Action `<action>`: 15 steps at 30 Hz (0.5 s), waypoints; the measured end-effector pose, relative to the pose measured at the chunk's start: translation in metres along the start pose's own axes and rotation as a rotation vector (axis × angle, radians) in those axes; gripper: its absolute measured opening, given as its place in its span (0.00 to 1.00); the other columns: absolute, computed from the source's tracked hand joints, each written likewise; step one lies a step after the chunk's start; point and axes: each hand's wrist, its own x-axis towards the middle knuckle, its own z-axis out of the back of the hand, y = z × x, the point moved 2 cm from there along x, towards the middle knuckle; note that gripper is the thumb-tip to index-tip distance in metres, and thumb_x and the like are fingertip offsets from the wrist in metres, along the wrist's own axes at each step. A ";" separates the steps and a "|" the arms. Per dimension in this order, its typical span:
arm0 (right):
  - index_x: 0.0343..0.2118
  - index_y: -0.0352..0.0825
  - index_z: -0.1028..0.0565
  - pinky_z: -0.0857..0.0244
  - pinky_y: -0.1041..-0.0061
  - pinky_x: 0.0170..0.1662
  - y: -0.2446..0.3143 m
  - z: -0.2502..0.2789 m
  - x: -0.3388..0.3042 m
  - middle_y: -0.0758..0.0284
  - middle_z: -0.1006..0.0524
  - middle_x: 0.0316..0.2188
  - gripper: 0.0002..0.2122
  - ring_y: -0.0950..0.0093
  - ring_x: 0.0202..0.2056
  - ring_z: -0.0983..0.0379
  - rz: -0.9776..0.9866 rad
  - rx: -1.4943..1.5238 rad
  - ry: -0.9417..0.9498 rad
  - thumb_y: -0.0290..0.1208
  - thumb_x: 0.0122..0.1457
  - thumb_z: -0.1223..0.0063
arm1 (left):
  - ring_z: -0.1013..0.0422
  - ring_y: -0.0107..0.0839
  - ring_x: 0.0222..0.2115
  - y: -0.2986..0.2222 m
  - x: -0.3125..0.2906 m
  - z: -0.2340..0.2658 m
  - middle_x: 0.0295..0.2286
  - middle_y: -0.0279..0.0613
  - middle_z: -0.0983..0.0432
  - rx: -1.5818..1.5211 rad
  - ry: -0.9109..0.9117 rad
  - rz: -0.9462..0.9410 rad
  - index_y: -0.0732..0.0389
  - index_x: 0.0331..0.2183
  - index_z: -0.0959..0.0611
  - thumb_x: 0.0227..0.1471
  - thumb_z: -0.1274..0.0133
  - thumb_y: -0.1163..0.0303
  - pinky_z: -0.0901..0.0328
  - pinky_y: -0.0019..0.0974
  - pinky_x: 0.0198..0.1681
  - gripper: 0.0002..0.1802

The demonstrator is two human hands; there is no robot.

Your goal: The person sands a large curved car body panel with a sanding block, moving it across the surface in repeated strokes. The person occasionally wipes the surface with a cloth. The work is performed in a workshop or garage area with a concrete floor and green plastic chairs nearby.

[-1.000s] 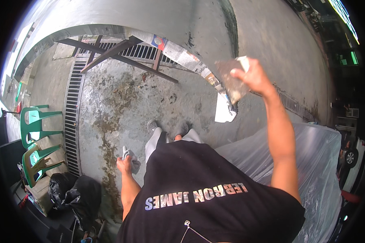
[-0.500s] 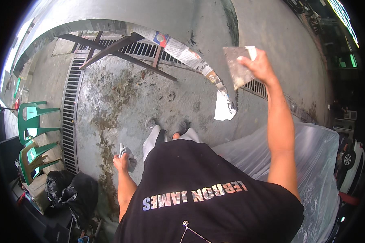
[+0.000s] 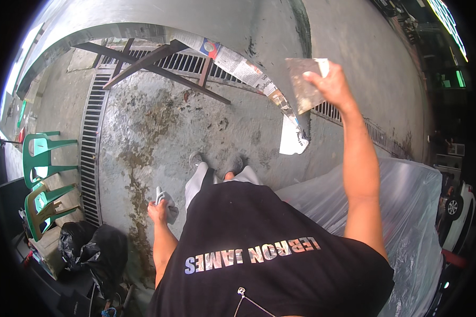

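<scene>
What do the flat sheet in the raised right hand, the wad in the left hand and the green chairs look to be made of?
The sheet held up by the right hand looks like abrasive paper or thin board: flat, stiff, matte grey-brown, pale on its back. The wad in the left hand seems to be soft cloth, being crumpled and folded. The green chairs look like moulded plastic, with a smooth sheen.

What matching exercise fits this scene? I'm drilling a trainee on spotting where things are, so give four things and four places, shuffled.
Things:
1. flat grey scraper blade
2. pale crumpled rag
3. green plastic chairs
4. clear plastic sheet

Places:
A. far left, by the long drain grate
B. in the raised right hand
C. in the lowered left hand
D. spread out at the right

Pairs: 1-B, 2-C, 3-A, 4-D
</scene>
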 end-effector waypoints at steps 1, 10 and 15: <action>0.42 0.27 0.19 0.25 0.72 0.40 -0.008 0.009 0.002 0.62 0.14 0.33 0.14 0.76 0.33 0.18 0.001 0.058 -0.006 0.29 0.56 0.32 | 0.20 0.54 0.44 -0.004 -0.004 0.002 0.41 0.63 0.17 -0.010 -0.006 0.000 0.71 0.47 0.17 0.35 0.31 0.56 0.29 0.48 0.50 0.38; 0.44 0.26 0.20 0.23 0.74 0.40 0.009 -0.035 -0.021 0.63 0.15 0.35 0.13 0.78 0.34 0.19 0.053 -0.152 0.120 0.27 0.58 0.35 | 0.21 0.55 0.44 0.025 0.005 -0.008 0.40 0.65 0.18 0.013 -0.027 -0.004 0.71 0.46 0.17 0.35 0.32 0.54 0.29 0.49 0.50 0.39; 0.40 0.29 0.18 0.23 0.72 0.37 0.003 -0.003 0.001 0.62 0.14 0.33 0.11 0.76 0.29 0.19 -0.088 0.033 0.063 0.27 0.56 0.34 | 0.20 0.55 0.41 0.015 -0.012 -0.005 0.39 0.65 0.17 -0.039 -0.066 0.006 0.73 0.46 0.18 0.35 0.33 0.56 0.28 0.49 0.47 0.38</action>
